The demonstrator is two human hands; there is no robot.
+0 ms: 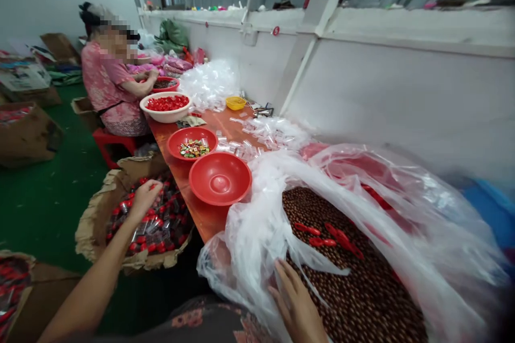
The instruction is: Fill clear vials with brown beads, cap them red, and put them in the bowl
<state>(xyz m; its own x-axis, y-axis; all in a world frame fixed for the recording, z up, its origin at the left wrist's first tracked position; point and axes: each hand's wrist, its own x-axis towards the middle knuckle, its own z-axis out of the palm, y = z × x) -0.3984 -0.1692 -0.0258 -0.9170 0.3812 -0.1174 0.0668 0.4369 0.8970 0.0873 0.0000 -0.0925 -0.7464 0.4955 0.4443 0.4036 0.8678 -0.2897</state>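
You: right hand [295, 300], 6 o'clock, fingers wide on plastic film [249, 262], nothing gripped | red pieces [328, 238], 5 o'clock, on brown patterned cloth [354, 289] | left hand [145, 198], 8 o'clock, open above bagged red items [161, 225] | step: seemingly handling film; next calls for parting it.
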